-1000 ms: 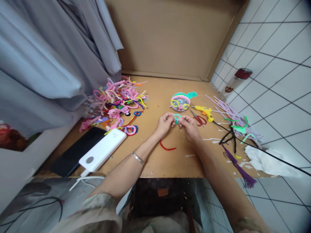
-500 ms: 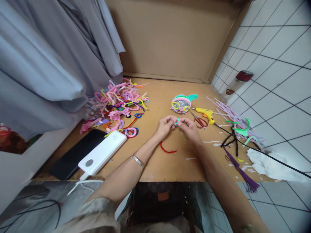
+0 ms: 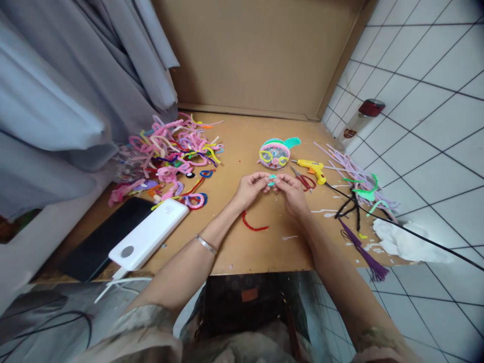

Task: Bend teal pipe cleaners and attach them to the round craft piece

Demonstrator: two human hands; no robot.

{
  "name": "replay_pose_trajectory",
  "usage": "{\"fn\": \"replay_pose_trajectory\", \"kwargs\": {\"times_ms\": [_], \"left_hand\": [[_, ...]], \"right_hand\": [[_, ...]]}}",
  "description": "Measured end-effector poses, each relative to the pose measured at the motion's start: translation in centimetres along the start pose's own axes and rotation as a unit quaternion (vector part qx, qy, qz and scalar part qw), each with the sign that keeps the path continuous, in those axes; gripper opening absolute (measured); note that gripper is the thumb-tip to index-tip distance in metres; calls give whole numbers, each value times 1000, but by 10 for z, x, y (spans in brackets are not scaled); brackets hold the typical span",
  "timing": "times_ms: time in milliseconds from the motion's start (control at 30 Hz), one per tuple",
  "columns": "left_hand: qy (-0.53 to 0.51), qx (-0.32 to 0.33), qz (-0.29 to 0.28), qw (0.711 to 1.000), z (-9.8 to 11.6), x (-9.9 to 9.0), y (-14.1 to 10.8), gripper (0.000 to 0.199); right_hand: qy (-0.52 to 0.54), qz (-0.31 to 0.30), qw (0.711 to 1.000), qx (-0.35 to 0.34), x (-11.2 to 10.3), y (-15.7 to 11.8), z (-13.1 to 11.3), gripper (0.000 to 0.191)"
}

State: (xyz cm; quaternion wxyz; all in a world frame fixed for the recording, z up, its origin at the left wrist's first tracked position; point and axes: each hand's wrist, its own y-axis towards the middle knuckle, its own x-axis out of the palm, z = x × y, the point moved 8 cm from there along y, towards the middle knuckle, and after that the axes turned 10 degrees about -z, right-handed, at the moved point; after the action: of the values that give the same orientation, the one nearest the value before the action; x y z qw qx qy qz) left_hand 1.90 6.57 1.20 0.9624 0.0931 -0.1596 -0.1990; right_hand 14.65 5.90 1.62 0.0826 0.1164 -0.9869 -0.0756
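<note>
"While both hands are drawn together above the table (image 3: 223,242), what are the fingers doing?"

"Pinching. The left hand (image 3: 251,190) has its thumb and fingers closed on one side of a small turquoise piece (image 3: 272,179), and the right hand (image 3: 292,193) grips the other side just as narrowly."

"What shape is it?"

"Hard to say from this view; the fingertips cover most of it, and it's tiny."

"And near the hands?"

"A curved red strip (image 3: 251,227) lies on the tabletop between the forearms. Beyond the fingertips stands a round, clear container (image 3: 275,155) with a pink rim, yellow loops on its front and a green tab out to the right."

"Any tools?"

"Red-handled scissors (image 3: 306,180) lie just past the right hand, with a yellow glue gun (image 3: 314,168) beside them, its nozzle towards the container."

"What's over to the left?"

"A heap of fuzzy stems (image 3: 177,146), mostly pink, and nearer the person a white power bank (image 3: 149,234) beside a flat black object (image 3: 99,243)."
</note>
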Motion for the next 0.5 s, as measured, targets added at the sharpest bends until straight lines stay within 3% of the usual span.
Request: {"fn": "replay_pose_trajectory", "kwargs": {"times_ms": [133, 267, 367, 500], "left_hand": [[51, 37, -4, 998, 2, -5, 2, 28], [162, 101, 30, 981, 15, -11, 1, 17], [258, 122, 65, 956, 24, -11, -5, 14], [357, 151, 33, 921, 30, 5, -12, 15]], "right_hand": [[-7, 2, 1000, 2, -3, 1, 3, 32], [-136, 34, 986, -90, -9, -2, -19, 28], [-300, 51, 934, -189, -2, -12, -44, 19], [-464, 42, 841, -275, 14, -24, -59, 20]]}}
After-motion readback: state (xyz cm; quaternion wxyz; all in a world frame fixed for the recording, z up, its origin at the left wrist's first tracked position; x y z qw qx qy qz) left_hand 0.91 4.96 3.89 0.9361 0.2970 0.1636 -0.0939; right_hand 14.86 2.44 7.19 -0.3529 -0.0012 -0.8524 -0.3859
